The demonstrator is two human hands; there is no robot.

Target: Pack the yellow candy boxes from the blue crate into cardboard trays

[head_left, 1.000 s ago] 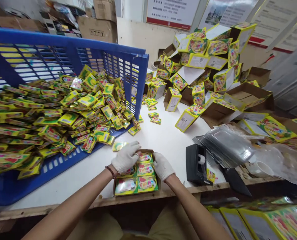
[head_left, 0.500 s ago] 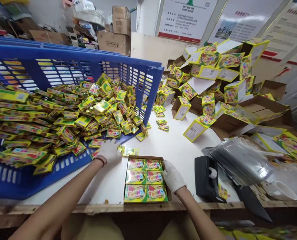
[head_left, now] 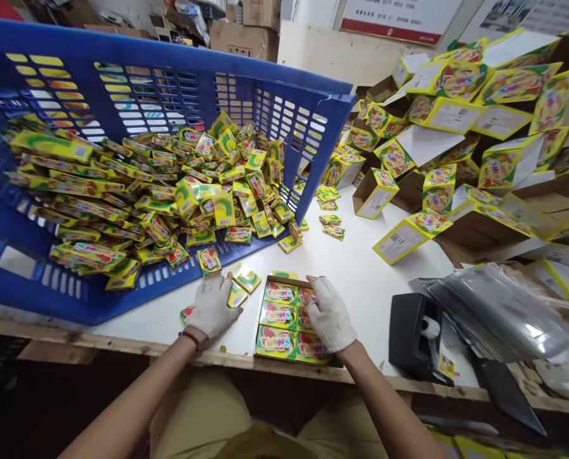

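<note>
My left hand (head_left: 212, 307), in a white glove with bare fingertips, lies palm down on the table, fingers apart. Its fingertips touch or nearly touch a yellow-green small pack (head_left: 237, 294); a second pack (head_left: 247, 278) lies just beyond, and another peeks out by the wrist. To the right, a shallow open carton (head_left: 259, 319) holds two columns of small packs (head_left: 277, 315) printed "TWINS". My right hand (head_left: 332, 315), gloved likewise, rests over the carton's right side, fingers stretched onto the right column and hiding part of it.
A large blue basket (head_left: 169, 54) heaped with small packs (head_left: 208, 185) lies tipped at the left. Empty yellow cartons (head_left: 437, 127) pile up at the back right. A black tape dispenser (head_left: 411, 335) and clear plastic sheets (head_left: 499, 312) sit at the right.
My left hand has come back from the basket's edge toward me, and loose packs now lie by its fingers. My right hand has shifted from the carton's side onto its packs. The view has tilted down.
</note>
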